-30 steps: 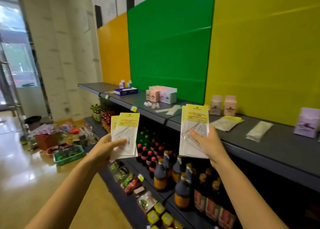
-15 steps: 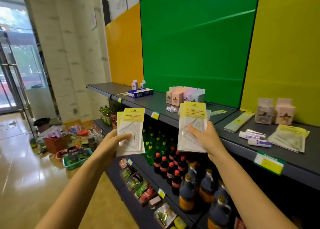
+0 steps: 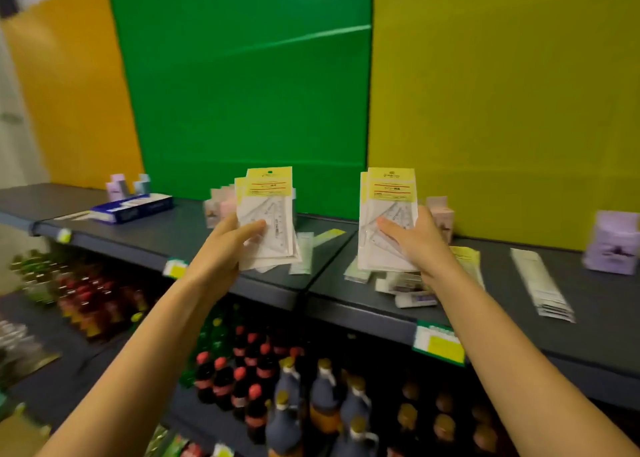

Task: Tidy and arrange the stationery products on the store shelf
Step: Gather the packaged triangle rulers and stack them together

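Note:
My left hand point(image 3: 227, 248) grips a fanned stack of ruler-set packets point(image 3: 268, 210), clear sleeves with yellow header cards, held upright above the dark grey shelf point(image 3: 194, 235). My right hand point(image 3: 415, 240) holds a second stack of the same packets point(image 3: 388, 207) upright over the shelf's right section, thumb pressed on the front packet. Under the right stack lie loose flat packets point(image 3: 465, 257) and small eraser-like packs point(image 3: 414, 299) on the shelf.
A blue box point(image 3: 133, 208) with small cartons sits at the shelf's left. Pink boxes point(image 3: 218, 207) stand behind the left stack, a purple box point(image 3: 611, 243) at far right, long ruler packs point(image 3: 542, 285) beside it. Bottles point(image 3: 256, 387) fill the lower shelf.
The view has swung right and closer to the shelf. Both hands have moved forward with their packet stacks, which are now over the shelf surface instead of in front of its edge.

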{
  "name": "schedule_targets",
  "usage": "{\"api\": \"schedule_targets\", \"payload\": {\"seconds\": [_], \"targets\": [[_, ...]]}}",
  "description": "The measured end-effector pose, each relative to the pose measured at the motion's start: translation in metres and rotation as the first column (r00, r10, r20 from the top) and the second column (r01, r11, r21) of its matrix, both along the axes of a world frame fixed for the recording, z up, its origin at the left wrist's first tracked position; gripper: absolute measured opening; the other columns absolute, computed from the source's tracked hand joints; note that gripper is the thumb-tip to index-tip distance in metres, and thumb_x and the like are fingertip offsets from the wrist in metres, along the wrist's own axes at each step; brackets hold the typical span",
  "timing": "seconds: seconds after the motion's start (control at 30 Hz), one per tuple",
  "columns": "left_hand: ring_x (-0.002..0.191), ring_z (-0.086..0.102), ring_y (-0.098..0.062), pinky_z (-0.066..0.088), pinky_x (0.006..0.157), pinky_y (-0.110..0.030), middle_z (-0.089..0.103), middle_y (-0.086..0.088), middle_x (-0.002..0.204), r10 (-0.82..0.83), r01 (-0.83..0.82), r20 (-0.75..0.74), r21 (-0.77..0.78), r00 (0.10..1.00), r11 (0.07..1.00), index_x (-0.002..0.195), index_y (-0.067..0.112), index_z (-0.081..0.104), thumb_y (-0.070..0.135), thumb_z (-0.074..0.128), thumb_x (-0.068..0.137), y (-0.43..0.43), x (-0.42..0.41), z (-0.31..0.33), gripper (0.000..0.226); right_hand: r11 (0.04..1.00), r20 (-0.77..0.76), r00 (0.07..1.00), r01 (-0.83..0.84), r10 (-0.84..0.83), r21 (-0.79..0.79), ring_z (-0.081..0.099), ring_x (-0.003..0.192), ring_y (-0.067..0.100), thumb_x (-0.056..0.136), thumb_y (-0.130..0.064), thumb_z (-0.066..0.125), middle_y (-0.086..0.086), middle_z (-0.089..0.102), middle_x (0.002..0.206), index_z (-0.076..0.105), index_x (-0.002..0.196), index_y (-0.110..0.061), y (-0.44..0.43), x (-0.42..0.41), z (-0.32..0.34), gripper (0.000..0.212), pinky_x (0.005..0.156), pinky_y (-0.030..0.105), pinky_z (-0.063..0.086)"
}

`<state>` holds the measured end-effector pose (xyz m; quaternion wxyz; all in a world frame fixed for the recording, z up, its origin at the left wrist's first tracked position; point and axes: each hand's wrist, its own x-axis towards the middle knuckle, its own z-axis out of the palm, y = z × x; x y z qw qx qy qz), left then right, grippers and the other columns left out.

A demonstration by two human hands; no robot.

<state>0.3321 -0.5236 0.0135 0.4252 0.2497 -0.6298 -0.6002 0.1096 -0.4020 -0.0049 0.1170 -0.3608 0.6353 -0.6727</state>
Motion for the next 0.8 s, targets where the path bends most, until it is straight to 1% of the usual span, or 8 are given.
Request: {"api": "schedule_targets", "payload": {"seconds": [0.1, 0.17, 0.27, 0.37, 0.47, 0.57, 0.67, 0.8], "targets": [[0.082, 0.062, -0.016, 0.055, 0.062, -0.025, 0.064, -0.006, 0.103, -0.107, 0.108, 0.028, -0.013, 0.994, 0.994, 0.117, 0.009, 0.048, 0.009, 0.049, 0.091, 0.004, -0.053, -0.002, 0.025, 0.990, 0.040, 0.990, 0.133, -0.135, 0.035, 0.057, 0.112, 0.022, 0.065, -0.040, 0.072, 0.003, 0.059, 0.120, 0.047, 0.124, -0.017, 0.026, -0.036, -0.002, 0.068, 0.099, 0.045, 0.047], [0.084, 0.061, -0.019, 0.051, 0.069, -0.030, 0.060, -0.011, 0.109, -0.168, 0.170, 0.070, -0.027, 0.983, 0.985, 0.114, 0.008, 0.045, 0.012, 0.049, 0.092, 0.009, -0.085, -0.005, 0.022, 0.976, 0.049, 0.978, 0.200, -0.204, 0.088, 0.060, 0.108, 0.025, 0.073, -0.033, 0.066, 0.007, 0.061, 0.121, 0.050, 0.123, -0.015, 0.040, -0.061, -0.008, 0.056, 0.096, 0.048, 0.049], [0.088, 0.060, -0.024, 0.050, 0.077, -0.038, 0.059, -0.011, 0.105, -0.231, 0.235, 0.144, -0.005, 0.962, 0.972, 0.109, 0.009, 0.044, 0.013, 0.046, 0.093, 0.016, -0.124, -0.011, 0.016, 0.928, 0.048, 0.941, 0.320, -0.335, 0.192, 0.058, 0.108, 0.031, 0.079, -0.022, 0.051, 0.013, 0.060, 0.122, 0.050, 0.123, -0.010, 0.056, -0.081, -0.014, 0.046, 0.095, 0.045, 0.048], [0.077, 0.058, -0.022, 0.046, 0.065, -0.033, 0.057, -0.011, 0.095, -0.293, 0.287, 0.171, 0.060, 0.941, 0.956, 0.098, 0.011, 0.046, 0.010, 0.043, 0.092, 0.022, -0.150, -0.015, 0.007, 0.891, 0.033, 0.914, 0.386, -0.405, 0.238, 0.057, 0.107, 0.032, 0.083, -0.011, 0.046, 0.016, 0.061, 0.118, 0.053, 0.119, -0.004, 0.061, -0.087, -0.022, 0.037, 0.087, 0.034, 0.045], [0.074, 0.057, -0.021, 0.045, 0.061, -0.032, 0.056, -0.011, 0.090, -0.326, 0.313, 0.197, 0.092, 0.925, 0.945, 0.085, 0.015, 0.047, 0.008, 0.040, 0.090, 0.026, -0.164, -0.019, 0.010, 0.850, 0.018, 0.900, 0.405, -0.436, 0.336, 0.056, 0.108, 0.033, 0.083, -0.019, 0.047, 0.017, 0.060, 0.121, 0.050, 0.122, -0.005, 0.054, -0.093, -0.037, 0.041, 0.090, 0.037, 0.046], [0.076, 0.058, -0.020, 0.050, 0.068, -0.033, 0.056, -0.009, 0.092, -0.370, 0.361, 0.216, 0.084, 0.903, 0.929, 0.097, 0.010, 0.045, 0.009, 0.040, 0.092, 0.029, -0.173, -0.019, 0.008, 0.815, -0.025, 0.905, 0.393, -0.424, 0.426, 0.056, 0.111, 0.033, 0.083, -0.021, 0.047, 0.016, 0.059, 0.125, 0.050, 0.124, -0.006, 0.048, -0.094, -0.047, 0.043, 0.093, 0.037, 0.047], [0.076, 0.058, -0.018, 0.051, 0.068, -0.032, 0.055, -0.008, 0.093, -0.405, 0.403, 0.245, 0.060, 0.881, 0.913, 0.108, 0.008, 0.040, 0.008, 0.039, 0.094, 0.034, -0.180, -0.017, 0.015, 0.755, -0.109, 0.890, 0.436, -0.443, 0.490, 0.055, 0.112, 0.035, 0.085, -0.019, 0.048, 0.019, 0.058, 0.124, 0.051, 0.121, -0.002, 0.048, -0.090, -0.047, 0.039, 0.089, 0.036, 0.045], [0.089, 0.057, -0.023, 0.051, 0.077, -0.036, 0.054, -0.017, 0.116, -0.418, 0.441, 0.327, 0.004, 0.848, 0.897, 0.122, 0.005, 0.037, 0.008, 0.040, 0.094, 0.043, -0.186, -0.016, 0.028, 0.653, -0.282, 0.863, 0.502, -0.419, 0.566, 0.055, 0.112, 0.036, 0.088, -0.020, 0.047, 0.020, 0.059, 0.123, 0.056, 0.114, 0.000, 0.048, -0.088, -0.046, 0.034, 0.089, 0.036, 0.045]]}}
